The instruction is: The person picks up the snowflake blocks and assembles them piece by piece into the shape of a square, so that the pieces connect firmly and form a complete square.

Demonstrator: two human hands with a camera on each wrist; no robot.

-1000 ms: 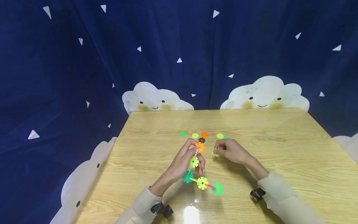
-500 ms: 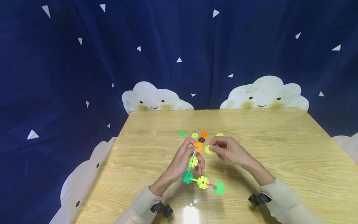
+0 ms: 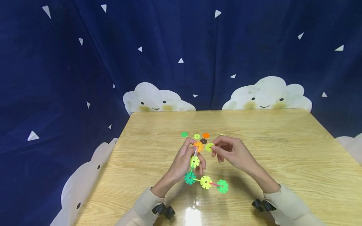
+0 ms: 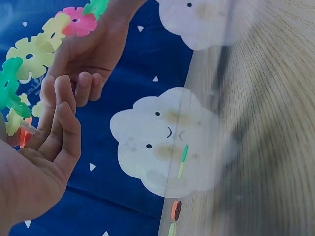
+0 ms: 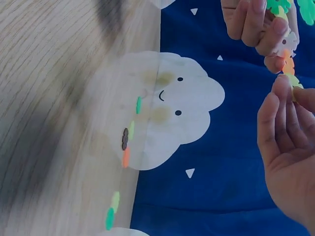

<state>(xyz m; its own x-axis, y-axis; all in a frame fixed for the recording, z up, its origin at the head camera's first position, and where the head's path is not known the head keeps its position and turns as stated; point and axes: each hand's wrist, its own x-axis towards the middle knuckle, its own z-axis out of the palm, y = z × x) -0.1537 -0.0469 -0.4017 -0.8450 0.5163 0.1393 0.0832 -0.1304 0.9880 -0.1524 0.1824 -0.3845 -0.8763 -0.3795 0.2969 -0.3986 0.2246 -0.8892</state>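
Note:
My left hand (image 3: 181,163) pinches an orange notched disc (image 3: 199,146) at the top of a chain of slotted plastic discs. Below it hang a white disc, a yellow disc (image 3: 194,162) and a teal disc (image 3: 189,178). The chain then bends right through another yellow disc (image 3: 206,182) and a pink one to a bright green disc (image 3: 222,186). Between thumb and fingers, my right hand (image 3: 234,153) holds a loose yellow disc (image 3: 208,147) beside the orange one. In the right wrist view this yellow disc (image 5: 294,80) seems to meet the orange disc (image 5: 288,63); whether their slots interlock, I cannot tell.
Farther back on the wooden table (image 3: 268,131) lie loose discs: green (image 3: 184,134), yellow (image 3: 196,136), orange (image 3: 205,135) and dark brown (image 3: 203,141). My right hand mostly hides more behind it. A blue curtain (image 3: 169,31) hangs beyond the table.
My right hand has carried the yellow disc left and slightly up, close to the orange disc. The left hand has barely shifted; the chain's green end has swung slightly right and up.

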